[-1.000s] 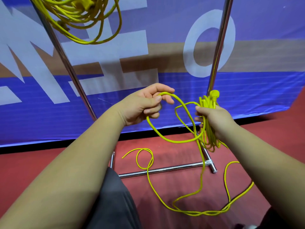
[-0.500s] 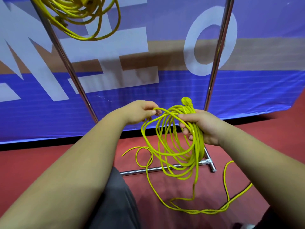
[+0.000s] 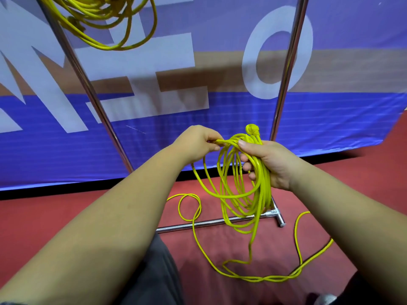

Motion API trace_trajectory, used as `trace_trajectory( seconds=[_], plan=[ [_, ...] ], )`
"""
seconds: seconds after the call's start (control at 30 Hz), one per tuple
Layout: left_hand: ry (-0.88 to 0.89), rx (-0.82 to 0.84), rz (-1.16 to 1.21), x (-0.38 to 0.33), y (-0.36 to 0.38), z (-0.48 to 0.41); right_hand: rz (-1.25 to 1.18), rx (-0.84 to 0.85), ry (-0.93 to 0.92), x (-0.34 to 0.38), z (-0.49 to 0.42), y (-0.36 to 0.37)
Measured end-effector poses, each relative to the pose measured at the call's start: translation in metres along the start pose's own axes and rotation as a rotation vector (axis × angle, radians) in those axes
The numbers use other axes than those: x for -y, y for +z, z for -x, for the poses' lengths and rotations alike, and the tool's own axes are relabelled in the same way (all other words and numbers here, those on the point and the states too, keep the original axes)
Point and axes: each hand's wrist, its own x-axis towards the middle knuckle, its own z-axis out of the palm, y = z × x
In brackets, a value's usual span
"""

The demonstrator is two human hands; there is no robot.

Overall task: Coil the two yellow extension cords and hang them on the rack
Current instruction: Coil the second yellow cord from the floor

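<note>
My right hand (image 3: 265,164) grips a bundle of loops of a yellow extension cord (image 3: 242,194), with its plug (image 3: 252,131) sticking up above the fist. My left hand (image 3: 198,143) pinches one strand at the top of the coil, just left of the right hand. The loose rest of this cord (image 3: 253,276) trails in curves on the red floor. A second yellow cord, coiled (image 3: 105,25), hangs at the top left on the metal rack (image 3: 286,69).
The rack's left pole (image 3: 88,89) slants up and its base bar (image 3: 211,223) lies on the red floor (image 3: 66,208) under the coil. A blue banner with white letters (image 3: 330,119) stands right behind the rack. My dark trouser leg (image 3: 154,274) is at the bottom.
My left hand brought a new loop across to the right hand, and the bundle in the right hand has grown. Less cord lies loose on the floor.
</note>
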Motion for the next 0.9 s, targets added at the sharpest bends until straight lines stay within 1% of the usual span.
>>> trace_trajectory(
  seconds=[0.07, 0.13, 0.17, 0.23, 0.3, 0.37, 0.4, 0.47, 0.6, 0.63, 0.7, 0.77, 0.9],
  plan=[
    [-0.018, -0.046, 0.045, -0.004, 0.001, -0.001, -0.018, -0.015, -0.003, 0.001, 0.000, -0.001],
    [-0.029, -0.040, 0.084, -0.005, 0.000, 0.000, -0.024, -0.029, -0.009, 0.001, 0.000, -0.002],
    [-0.016, -0.025, 0.050, -0.005, 0.000, 0.001, -0.026, -0.038, -0.015, 0.001, -0.001, -0.002],
    [0.009, 0.004, -0.098, -0.005, 0.001, 0.003, -0.034, -0.059, -0.035, -0.001, -0.002, -0.004],
    [-0.067, -0.006, -0.167, -0.008, 0.005, 0.004, -0.050, -0.097, -0.059, -0.003, -0.004, -0.006],
    [-0.171, -0.056, -0.153, -0.015, 0.007, 0.007, -0.070, -0.149, -0.077, -0.003, -0.005, -0.007],
    [-0.179, -0.064, -0.147, -0.020, 0.007, 0.010, -0.076, -0.173, -0.084, -0.003, -0.006, -0.008],
    [-0.142, -0.001, -0.157, -0.027, 0.008, 0.015, -0.096, -0.203, -0.096, 0.000, -0.005, -0.009],
    [-0.071, 0.304, -0.241, -0.033, 0.017, 0.028, -0.141, -0.195, -0.120, 0.007, -0.003, -0.011],
    [-0.076, 0.326, -0.258, -0.033, 0.019, 0.030, -0.149, -0.194, -0.124, 0.008, -0.002, -0.010],
    [-0.094, 0.291, -0.247, -0.033, 0.022, 0.030, -0.158, -0.197, -0.136, 0.009, -0.001, -0.010],
    [-0.075, 0.276, -0.246, -0.034, 0.025, 0.030, -0.172, -0.185, -0.143, 0.010, 0.000, -0.010],
    [-0.068, 0.331, -0.317, -0.041, 0.032, 0.030, -0.193, -0.107, -0.136, 0.011, 0.002, -0.012]
  ],
)
